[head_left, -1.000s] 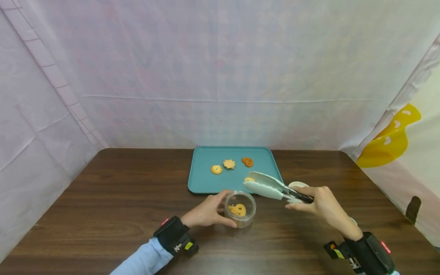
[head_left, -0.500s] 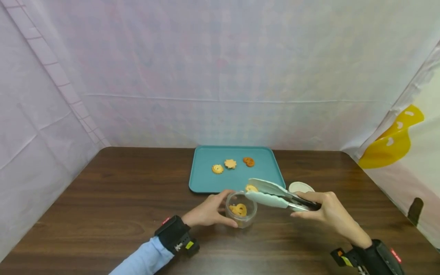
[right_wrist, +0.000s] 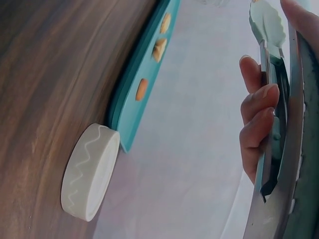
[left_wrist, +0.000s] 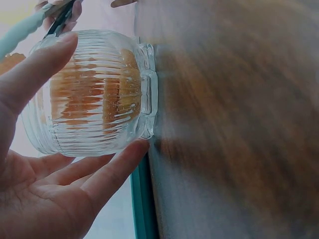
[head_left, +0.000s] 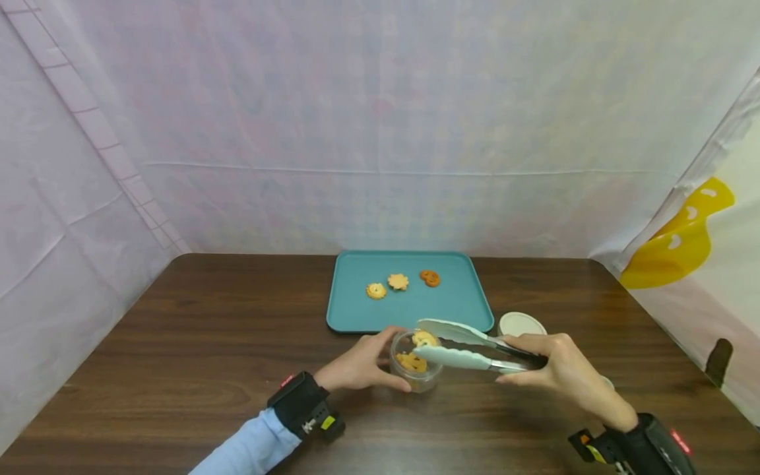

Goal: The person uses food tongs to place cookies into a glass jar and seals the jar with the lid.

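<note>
My left hand (head_left: pixel 363 367) grips a clear ribbed glass jar (left_wrist: pixel 89 99) from the left, thumb on one side and fingers on the other. The jar stands upright on the table with several cookies (head_left: pixel 410 361) inside. With my right hand (head_left: pixel 552 361) I hold pale green-tipped tongs (head_left: pixel 456 357). Between the tong tips is a light round cookie (head_left: pixel 424 338), over the jar's mouth. On the blue tray (head_left: pixel 347 316) behind the jar lie a scalloped cookie (head_left: pixel 375 291), a flower-shaped cookie (head_left: pixel 398 282) and a browner pretzel-shaped cookie (head_left: pixel 430 278).
A round white piece (right_wrist: pixel 89 172) with a wavy line on its side lies by the tray's near right corner, partly behind my right hand in the head view. The brown wooden table (head_left: pixel 225 330) meets a pale cloth backdrop (head_left: pixel 380 132) at its far edge.
The tongs have carried the cookie from the tray's near right part toward me and left, over the jar's mouth. My left hand and the jar have stayed in place.
</note>
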Tool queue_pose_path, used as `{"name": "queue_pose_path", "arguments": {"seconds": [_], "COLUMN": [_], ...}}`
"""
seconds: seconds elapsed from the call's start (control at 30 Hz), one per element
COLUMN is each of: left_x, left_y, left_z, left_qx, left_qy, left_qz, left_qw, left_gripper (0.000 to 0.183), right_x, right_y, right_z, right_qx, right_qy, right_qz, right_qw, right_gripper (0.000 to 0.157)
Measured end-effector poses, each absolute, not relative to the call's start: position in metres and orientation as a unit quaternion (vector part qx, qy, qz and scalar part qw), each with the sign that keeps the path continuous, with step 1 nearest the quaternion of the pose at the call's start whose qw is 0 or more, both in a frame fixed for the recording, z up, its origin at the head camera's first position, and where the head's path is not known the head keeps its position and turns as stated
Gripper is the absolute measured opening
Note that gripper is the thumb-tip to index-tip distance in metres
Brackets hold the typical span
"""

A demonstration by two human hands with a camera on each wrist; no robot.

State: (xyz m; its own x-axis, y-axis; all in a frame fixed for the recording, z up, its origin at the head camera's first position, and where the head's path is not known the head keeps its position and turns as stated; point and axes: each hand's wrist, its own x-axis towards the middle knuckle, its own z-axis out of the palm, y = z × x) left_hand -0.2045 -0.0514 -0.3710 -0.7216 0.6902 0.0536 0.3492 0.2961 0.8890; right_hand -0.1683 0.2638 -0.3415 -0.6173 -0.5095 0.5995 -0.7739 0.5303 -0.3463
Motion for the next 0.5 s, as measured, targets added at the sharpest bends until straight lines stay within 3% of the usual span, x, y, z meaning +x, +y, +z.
{"name": "queue_pose_path", "arguments": {"seconds": [0.5], "left_x": [-0.205], "left_y": [-0.051], "left_z": [-0.372], "left_qx": [0.330], "left_qy": [0.790], "left_qz": [0.489], "left_qw": [0.165], "left_gripper": [0.073], "right_x": [-0.166], "right_y": [0.251], "right_z": [-0.342], "right_qx": [0.352], "right_qy": [-0.875], "right_qz": [0.266], "right_qw": [0.201], "right_gripper": [0.047]}}
